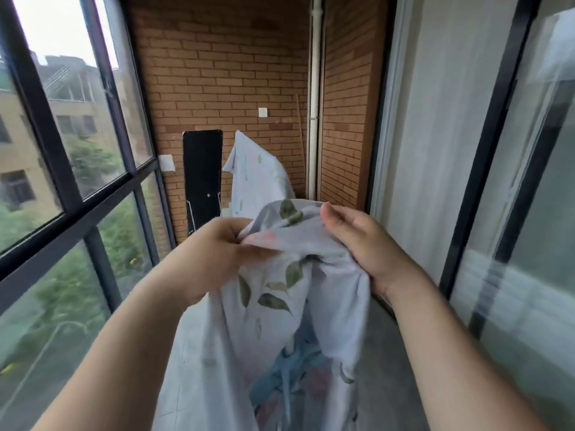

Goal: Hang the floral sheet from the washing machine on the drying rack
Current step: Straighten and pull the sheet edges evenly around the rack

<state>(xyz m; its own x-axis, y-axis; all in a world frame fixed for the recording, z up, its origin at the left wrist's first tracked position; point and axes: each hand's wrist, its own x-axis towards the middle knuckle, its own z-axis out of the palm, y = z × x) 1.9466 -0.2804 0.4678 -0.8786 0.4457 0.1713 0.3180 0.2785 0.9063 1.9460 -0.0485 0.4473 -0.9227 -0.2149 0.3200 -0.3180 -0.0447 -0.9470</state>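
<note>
Floral sheet (280,293): thin pale-lilac cloth, green leaf print, creased, hanging in soft folds between both hands. Left hand (217,247) pinches a fold; right hand (361,244) curls round bunched fabric.

The floral sheet (336,293), cut by the bottom edge, hides perhaps a rack beneath.

no readable text, no labels — none
</note>
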